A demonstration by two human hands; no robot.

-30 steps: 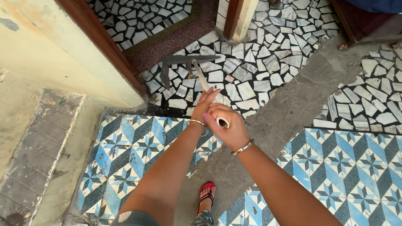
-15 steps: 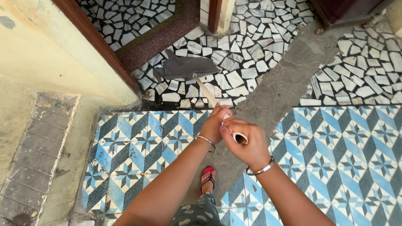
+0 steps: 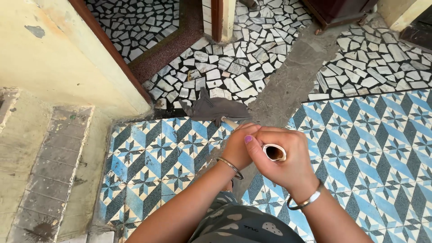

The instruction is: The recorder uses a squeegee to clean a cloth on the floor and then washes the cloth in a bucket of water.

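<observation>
Both my hands grip a pale hollow mop handle that points away from me toward the floor. My right hand wraps the open top end; my left hand holds the shaft just below it. A grey cloth mop head lies flat on the floor at the seam between the broken-marble mosaic and the blue patterned tiles. Each wrist wears a metal bangle.
A yellow wall with a dark wooden door frame stands at left, with a grey brick strip beside it. A wooden post rises at top centre. A bare cement strip crosses the floor diagonally. Dark furniture legs sit top right.
The mop head has been drawn back toward me, from the mosaic near the doorway to the edge of the blue tiles. My hands have come closer to my body.
</observation>
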